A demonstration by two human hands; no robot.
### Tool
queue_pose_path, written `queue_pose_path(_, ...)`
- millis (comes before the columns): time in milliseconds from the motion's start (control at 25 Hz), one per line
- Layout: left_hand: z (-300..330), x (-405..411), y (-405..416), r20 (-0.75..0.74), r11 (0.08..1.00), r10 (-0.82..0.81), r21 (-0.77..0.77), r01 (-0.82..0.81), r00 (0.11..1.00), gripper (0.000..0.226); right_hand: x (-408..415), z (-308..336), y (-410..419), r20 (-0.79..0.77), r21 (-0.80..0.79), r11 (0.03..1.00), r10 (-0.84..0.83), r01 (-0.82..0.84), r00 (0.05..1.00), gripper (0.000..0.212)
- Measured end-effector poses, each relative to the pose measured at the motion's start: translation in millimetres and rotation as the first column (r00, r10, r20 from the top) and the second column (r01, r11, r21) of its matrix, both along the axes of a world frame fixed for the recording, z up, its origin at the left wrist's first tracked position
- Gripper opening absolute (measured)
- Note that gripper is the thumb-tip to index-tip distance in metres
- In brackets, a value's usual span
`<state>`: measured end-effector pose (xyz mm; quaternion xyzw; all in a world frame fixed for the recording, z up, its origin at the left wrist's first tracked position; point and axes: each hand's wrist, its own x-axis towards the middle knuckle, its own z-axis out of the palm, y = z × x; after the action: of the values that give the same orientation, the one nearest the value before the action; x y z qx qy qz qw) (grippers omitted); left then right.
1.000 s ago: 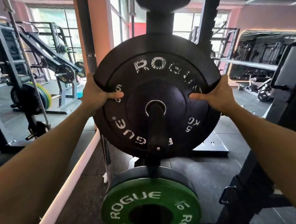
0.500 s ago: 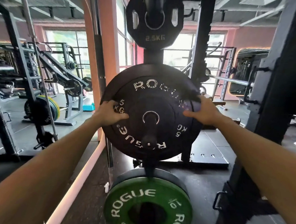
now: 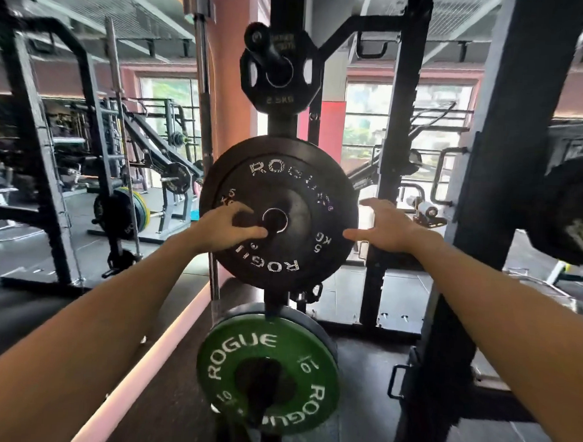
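Black 5 kg plate (image 3: 285,186) hangs on the rack (image 3: 281,125), seemingly seated. The left hand (image 3: 225,231) presses loosely on its face beside the centre hole. The right hand (image 3: 384,229) is spread and holds nothing, hovering at its right rim. Stowing looks nearly done; only letting go remains.

Black steel rack upright (image 3: 281,127) with storage pegs one above another, small black 2.5 kg grip plate (image 3: 279,96) on the top peg, black rubber 5 kg bumper plate (image 3: 285,183) on the middle peg, green rubber plate marked 10 (image 3: 270,346) lowest, a darker plate just behind it, dark rubber gym floor (image 3: 359,376) beneath.
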<state>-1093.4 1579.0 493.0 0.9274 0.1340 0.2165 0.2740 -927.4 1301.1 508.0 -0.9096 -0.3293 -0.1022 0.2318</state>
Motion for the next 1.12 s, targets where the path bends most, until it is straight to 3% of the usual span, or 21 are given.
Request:
queue_pose_path(160,14,-44,-48,0.017,0.999,0.016,0.036,-0.016,1.0,0.064,-41,13,-37,-0.007,-0.037,0.999,0.024,-0.024,1.0,0.098)
queue_pose_path(320,24,-89,-95,0.01,0.993,0.025,0.116,-0.026,1.0,0.071,-85,23,-76,-0.036,-0.039,0.997,0.065,-0.066,0.997,0.114)
queue_pose_path(680,18,-189,-240,0.085,0.995,-0.05,0.093,0.042,0.995,0.071,-194,19,-203,-0.015,-0.046,0.995,0.087,-0.088,0.996,0.097)
queue_pose_path(920,43,-210,-341,0.087,0.992,-0.111,0.063,0.105,0.99,0.076,-238,38,-316,-0.005,-0.078,0.996,-0.041,0.04,0.999,0.099)
queue_pose_path(1120,49,-179,-424,0.048,0.978,-0.186,0.101,0.181,0.981,0.072,-233,44,-425,0.01,-0.048,0.986,-0.158,0.158,0.987,0.098)
